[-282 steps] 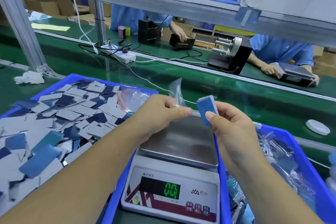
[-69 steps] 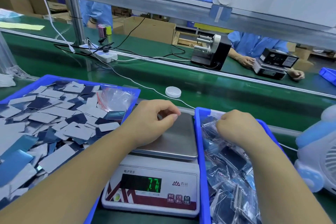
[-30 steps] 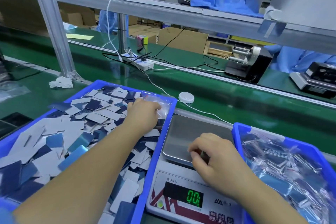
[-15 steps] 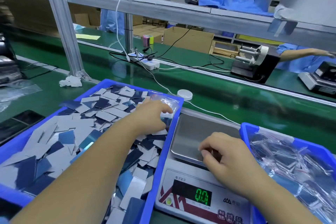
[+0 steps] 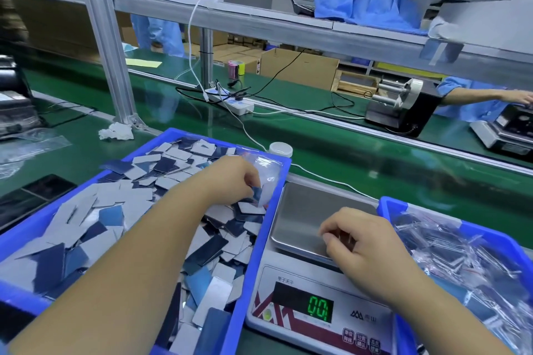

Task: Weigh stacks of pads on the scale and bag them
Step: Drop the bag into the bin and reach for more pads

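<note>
A blue bin (image 5: pixel 202 135) on the left holds several loose grey and blue pads (image 5: pixel 115 210), with a pile of clear bags (image 5: pixel 269 173) in its far right corner. My left hand (image 5: pixel 230 179) is down in that corner with curled fingers, pinching a small blue pad (image 5: pixel 256 192) beside the bags. The scale (image 5: pixel 302 210) stands in the middle with a bare steel plate, and its display (image 5: pixel 318 310) reads 0.0. My right hand (image 5: pixel 366 242) rests loosely curled on the plate's near right edge and holds nothing. A second blue bin (image 5: pixel 392 206) on the right holds bagged pads (image 5: pixel 461 253).
A white round lid (image 5: pixel 280 149) and the scale's white cable lie behind the scale on the green belt. An aluminium post (image 5: pixel 106 46) and crumpled tissue (image 5: pixel 115 132) stand at the far left. Across the belt are a power strip (image 5: pixel 230 101), a tape dispenser (image 5: pixel 403 106) and another person's arm (image 5: pixel 476 95).
My left hand reached into the bin's bag corner and its fingers have now curled onto a blue pad. My right hand stays on the scale plate, which still reads 0.0.
</note>
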Demonstrator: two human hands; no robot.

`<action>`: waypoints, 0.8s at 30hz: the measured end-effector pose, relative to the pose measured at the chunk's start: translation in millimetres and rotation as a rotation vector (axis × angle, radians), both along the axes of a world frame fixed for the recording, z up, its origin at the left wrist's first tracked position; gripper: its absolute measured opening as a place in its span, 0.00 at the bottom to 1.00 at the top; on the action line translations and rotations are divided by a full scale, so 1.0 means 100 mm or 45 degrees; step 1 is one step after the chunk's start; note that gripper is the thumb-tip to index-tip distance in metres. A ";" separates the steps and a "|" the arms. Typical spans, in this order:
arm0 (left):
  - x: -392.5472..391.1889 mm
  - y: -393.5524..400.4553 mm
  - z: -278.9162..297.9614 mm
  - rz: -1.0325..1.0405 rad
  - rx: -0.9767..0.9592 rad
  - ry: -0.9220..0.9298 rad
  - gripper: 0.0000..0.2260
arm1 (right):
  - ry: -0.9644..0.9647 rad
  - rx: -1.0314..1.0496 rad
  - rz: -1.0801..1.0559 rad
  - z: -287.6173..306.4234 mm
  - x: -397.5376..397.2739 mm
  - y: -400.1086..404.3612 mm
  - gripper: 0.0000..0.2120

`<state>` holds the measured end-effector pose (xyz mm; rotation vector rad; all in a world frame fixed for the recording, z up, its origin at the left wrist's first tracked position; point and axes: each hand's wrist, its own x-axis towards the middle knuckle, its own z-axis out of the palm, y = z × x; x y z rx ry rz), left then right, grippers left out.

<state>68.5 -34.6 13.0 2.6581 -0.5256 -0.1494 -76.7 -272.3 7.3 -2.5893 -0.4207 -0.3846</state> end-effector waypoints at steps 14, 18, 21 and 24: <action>-0.14 0.37 0.16 -0.039 -0.047 0.381 0.08 | 0.010 0.018 0.017 -0.04 0.01 0.02 0.08; -0.15 0.37 0.12 0.048 -0.062 0.455 0.15 | 0.015 0.008 0.014 -0.04 0.01 0.02 0.09; -0.16 0.36 0.14 0.055 -0.026 0.456 0.23 | 0.021 0.011 0.013 -0.04 0.02 0.02 0.09; -0.17 0.33 0.14 0.016 0.077 0.417 0.30 | 0.025 0.015 0.013 -0.05 0.02 0.01 0.08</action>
